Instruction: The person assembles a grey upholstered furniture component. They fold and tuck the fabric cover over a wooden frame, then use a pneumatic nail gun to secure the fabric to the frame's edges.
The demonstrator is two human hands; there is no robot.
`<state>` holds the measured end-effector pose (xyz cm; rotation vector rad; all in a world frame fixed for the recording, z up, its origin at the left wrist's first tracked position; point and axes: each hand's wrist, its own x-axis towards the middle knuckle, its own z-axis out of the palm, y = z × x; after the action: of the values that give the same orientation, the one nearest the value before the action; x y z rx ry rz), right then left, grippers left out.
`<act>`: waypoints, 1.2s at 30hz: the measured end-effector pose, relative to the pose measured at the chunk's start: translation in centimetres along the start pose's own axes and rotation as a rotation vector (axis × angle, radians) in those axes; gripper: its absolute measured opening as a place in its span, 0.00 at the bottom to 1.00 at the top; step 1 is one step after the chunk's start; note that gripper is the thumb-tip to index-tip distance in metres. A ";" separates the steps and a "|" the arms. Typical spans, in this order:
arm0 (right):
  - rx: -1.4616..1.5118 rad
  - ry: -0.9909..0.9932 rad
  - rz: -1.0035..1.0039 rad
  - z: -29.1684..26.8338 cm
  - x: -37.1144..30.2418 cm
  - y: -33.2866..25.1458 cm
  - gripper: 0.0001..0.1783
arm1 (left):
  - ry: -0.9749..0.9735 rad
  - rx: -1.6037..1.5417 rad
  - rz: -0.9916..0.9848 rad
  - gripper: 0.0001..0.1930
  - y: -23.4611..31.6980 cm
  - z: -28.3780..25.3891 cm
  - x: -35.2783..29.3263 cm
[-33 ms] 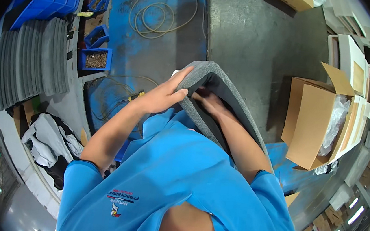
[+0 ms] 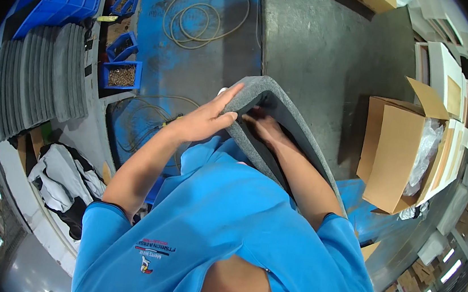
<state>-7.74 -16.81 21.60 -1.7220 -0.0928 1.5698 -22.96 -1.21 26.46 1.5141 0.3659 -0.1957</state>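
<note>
A grey fabric-covered frame (image 2: 300, 121) with a dark inner side stands tilted against my body, its narrow upper end pointing away from me. My left hand (image 2: 214, 120) grips that end at its left corner, the thumb on the near edge and the fingers along the outer face. Reaching into the hollow from the right, my right hand (image 2: 264, 127) is at the inner corner near my left hand. Shadow and the frame's wall hide its fingertips, so whether it pinches anything is unclear.
A worktable (image 2: 335, 54) with blue and bare dark areas lies ahead, a coiled hose (image 2: 201, 25) on it. To the left are small blue bins (image 2: 121, 75) of fasteners and stacked grey panels (image 2: 41, 77). An open cardboard box (image 2: 389, 156) stands at the right.
Inside the frame, the fingers of my right hand have shifted slightly. My left hand and the frame are practically where they were.
</note>
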 end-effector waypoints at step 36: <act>-1.552 -0.533 -0.212 -9.2 19.6 -6.9 0.20 | 0.771 -0.605 -0.346 0.29 -23.4 16.6 11.4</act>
<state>7.83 -6.04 9.02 -2.0276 -2.1255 1.8052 -18.62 -17.84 0.76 0.8625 1.1906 0.2312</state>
